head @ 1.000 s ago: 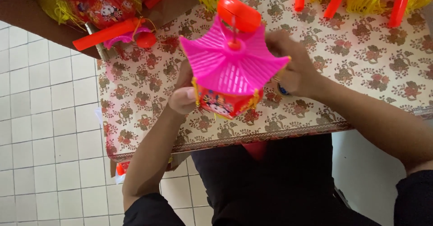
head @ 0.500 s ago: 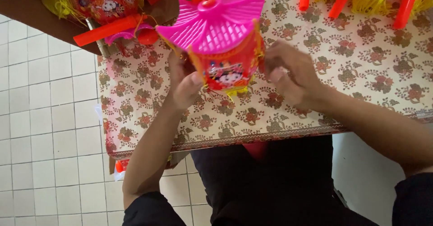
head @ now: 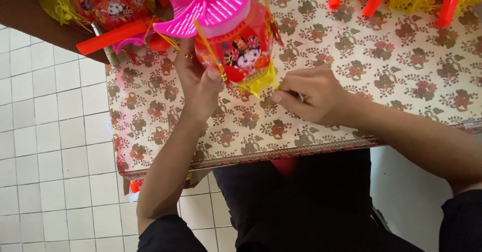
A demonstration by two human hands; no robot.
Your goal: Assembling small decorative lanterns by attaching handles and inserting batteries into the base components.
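Two hands work one toy lantern (head: 236, 46), red with a pink roof, above a floral tablecloth (head: 401, 71). Left hand (head: 201, 83) closes on its lower side, thumb against the body. Right hand (head: 314, 98), just beside the yellow fringe (head: 258, 83), is curled with fingertips pinched; what they hold, I cannot tell. A steady left grip seems best while the right works the fringe.

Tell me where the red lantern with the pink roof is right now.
In the head view, the lantern is at top centre, above the flowered tablecloth, held by the left hand; the right hand is beside its yellow fringe.
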